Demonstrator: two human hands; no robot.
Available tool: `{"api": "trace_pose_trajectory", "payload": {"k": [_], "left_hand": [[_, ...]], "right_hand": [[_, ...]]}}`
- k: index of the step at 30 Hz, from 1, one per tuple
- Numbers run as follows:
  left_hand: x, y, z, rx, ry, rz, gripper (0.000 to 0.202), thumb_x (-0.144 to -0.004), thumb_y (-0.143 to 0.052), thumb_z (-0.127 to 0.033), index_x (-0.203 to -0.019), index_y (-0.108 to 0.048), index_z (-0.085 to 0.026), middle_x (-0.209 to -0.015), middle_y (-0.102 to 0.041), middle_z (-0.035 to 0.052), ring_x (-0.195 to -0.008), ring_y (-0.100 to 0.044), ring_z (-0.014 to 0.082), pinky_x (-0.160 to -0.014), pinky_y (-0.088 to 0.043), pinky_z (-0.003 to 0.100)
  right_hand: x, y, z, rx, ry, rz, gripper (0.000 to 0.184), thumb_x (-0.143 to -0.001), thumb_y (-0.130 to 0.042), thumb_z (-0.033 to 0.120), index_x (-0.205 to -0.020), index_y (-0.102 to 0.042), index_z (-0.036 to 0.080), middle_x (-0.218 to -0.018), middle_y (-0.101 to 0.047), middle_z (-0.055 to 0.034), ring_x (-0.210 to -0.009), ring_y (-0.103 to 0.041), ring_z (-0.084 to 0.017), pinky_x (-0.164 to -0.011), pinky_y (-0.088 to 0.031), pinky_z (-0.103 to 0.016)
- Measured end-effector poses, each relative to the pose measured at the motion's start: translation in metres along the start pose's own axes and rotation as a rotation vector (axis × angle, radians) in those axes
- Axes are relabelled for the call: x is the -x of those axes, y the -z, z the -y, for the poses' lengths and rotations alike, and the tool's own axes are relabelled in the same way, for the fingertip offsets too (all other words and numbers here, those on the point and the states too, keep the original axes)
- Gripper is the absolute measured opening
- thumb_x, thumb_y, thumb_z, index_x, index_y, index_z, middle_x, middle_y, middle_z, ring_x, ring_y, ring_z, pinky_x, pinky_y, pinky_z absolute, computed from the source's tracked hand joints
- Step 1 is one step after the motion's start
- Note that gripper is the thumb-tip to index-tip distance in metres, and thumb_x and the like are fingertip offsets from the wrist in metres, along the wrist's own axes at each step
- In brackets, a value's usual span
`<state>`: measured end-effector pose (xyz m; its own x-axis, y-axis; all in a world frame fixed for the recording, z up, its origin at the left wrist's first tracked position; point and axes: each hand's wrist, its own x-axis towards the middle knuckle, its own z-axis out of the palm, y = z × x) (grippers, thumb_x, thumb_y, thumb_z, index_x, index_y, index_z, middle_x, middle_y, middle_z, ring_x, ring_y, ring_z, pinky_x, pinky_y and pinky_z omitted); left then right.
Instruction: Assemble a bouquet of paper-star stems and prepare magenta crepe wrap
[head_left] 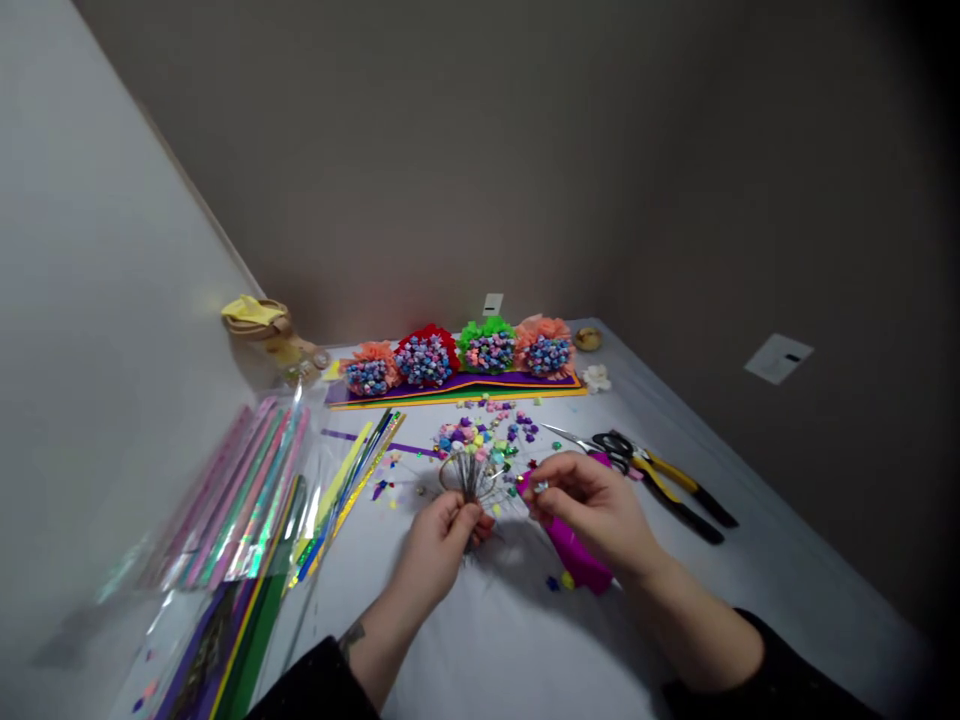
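My left hand [442, 540] is closed around a bundle of thin wires [470, 478], whose ends fan out above the fingers. To its right, my right hand [589, 505] pinches a small pale paper star [541, 487] between thumb and fingertips. The two hands are apart, with a short gap between the star and the wires. Many loose folded stars [480, 437] in mixed colours lie on the table just beyond my hands. Under and beside my right hand lies a magenta sheet [576, 555], partly hidden by it.
Several star bouquets [424, 358] in crepe paper stand at the back on coloured sheets [450, 392]. Scissors [611, 447] and yellow-black pliers [679, 490] lie at right. Paper strips [349, 490] and a clear bag of strips [240, 500] are at left, near a tape roll [255, 318].
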<state>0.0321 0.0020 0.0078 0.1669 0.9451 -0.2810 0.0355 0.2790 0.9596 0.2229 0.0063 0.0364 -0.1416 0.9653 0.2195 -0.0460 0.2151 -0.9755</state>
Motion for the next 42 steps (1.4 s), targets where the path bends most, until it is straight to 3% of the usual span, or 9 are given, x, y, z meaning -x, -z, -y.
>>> {"api": "trace_pose_trajectory", "payload": {"k": [3,7,18,23,27,33,38,42], "left_hand": [[0.005,-0.003,0.000,-0.055,0.020,0.011,0.030,-0.073,-0.062,-0.044,-0.060,-0.053,-0.018,-0.057,-0.063,0.0013,-0.056,-0.058,0.0148,-0.054,-0.044,0.024],[0.011,-0.006,0.000,-0.064,0.050,0.036,0.029,-0.072,-0.063,-0.044,-0.061,-0.055,-0.018,-0.058,-0.062,0.0012,-0.057,-0.058,0.0146,-0.055,-0.045,0.024],[0.015,-0.019,0.003,-0.026,0.040,-0.046,0.026,-0.071,-0.062,-0.040,-0.066,-0.056,-0.016,-0.059,-0.061,-0.0005,-0.054,-0.058,0.0117,-0.052,-0.042,0.021],[0.017,-0.025,0.009,0.054,0.091,-0.013,0.026,-0.069,-0.065,-0.039,-0.072,-0.058,-0.015,-0.062,-0.062,-0.0001,-0.055,-0.058,0.0109,-0.054,-0.043,0.021],[0.021,-0.029,0.012,0.116,0.143,0.014,0.029,-0.067,-0.068,-0.040,-0.068,-0.054,-0.016,-0.061,-0.062,0.0002,-0.055,-0.058,0.0112,-0.054,-0.042,0.021],[0.024,-0.031,0.012,0.127,0.107,0.074,0.027,-0.070,-0.065,-0.040,-0.063,-0.053,-0.016,-0.056,-0.058,-0.0006,-0.052,-0.053,0.0100,-0.051,-0.038,0.020],[0.025,-0.033,0.011,0.133,0.097,0.078,0.026,-0.071,-0.064,-0.038,-0.064,-0.054,-0.016,-0.055,-0.058,-0.0010,-0.052,-0.052,0.0102,-0.051,-0.038,0.020],[0.018,-0.016,0.008,0.160,0.045,0.001,0.026,-0.072,-0.066,-0.038,-0.067,-0.055,-0.015,-0.060,-0.060,-0.0010,-0.054,-0.055,0.0095,-0.054,-0.041,0.020]], "right_hand": [[0.002,-0.001,-0.001,0.179,0.123,0.026,0.009,-0.082,-0.061,0.024,-0.089,-0.064,0.020,-0.077,-0.067,-0.0035,-0.069,-0.064,-0.014,-0.061,-0.054,-0.028],[0.002,-0.001,0.000,0.447,0.337,-0.093,0.009,-0.079,-0.064,0.021,-0.087,-0.068,0.023,-0.087,-0.058,-0.0037,-0.085,-0.058,-0.017,-0.076,-0.051,-0.034],[-0.006,-0.014,-0.012,0.594,0.407,-0.305,0.009,-0.081,-0.060,0.016,-0.086,-0.065,0.022,-0.087,-0.048,-0.0028,-0.084,-0.052,-0.017,-0.075,-0.047,-0.032],[-0.005,-0.017,-0.018,0.628,0.477,-0.365,0.011,-0.083,-0.057,0.015,-0.088,-0.063,0.022,-0.087,-0.047,-0.0029,-0.084,-0.051,-0.017,-0.074,-0.046,-0.033],[-0.002,-0.021,-0.021,0.718,0.599,-0.415,0.014,-0.082,-0.055,0.012,-0.090,-0.061,0.022,-0.086,-0.047,-0.0032,-0.081,-0.051,-0.017,-0.071,-0.045,-0.033],[-0.003,-0.030,-0.023,0.880,0.827,-0.542,0.019,-0.080,-0.055,0.006,-0.087,-0.054,0.024,-0.079,-0.044,-0.0017,-0.076,-0.048,-0.016,-0.068,-0.046,-0.032],[-0.004,-0.034,-0.026,0.920,0.844,-0.551,0.022,-0.080,-0.056,0.007,-0.092,-0.050,0.025,-0.079,-0.044,-0.0013,-0.078,-0.049,-0.017,-0.071,-0.046,-0.033],[-0.003,-0.023,-0.027,0.803,0.756,-0.540,0.036,-0.083,-0.053,0.022,-0.118,-0.044,0.023,-0.100,-0.050,-0.0082,-0.093,-0.051,-0.022,-0.079,-0.046,-0.040]]}}
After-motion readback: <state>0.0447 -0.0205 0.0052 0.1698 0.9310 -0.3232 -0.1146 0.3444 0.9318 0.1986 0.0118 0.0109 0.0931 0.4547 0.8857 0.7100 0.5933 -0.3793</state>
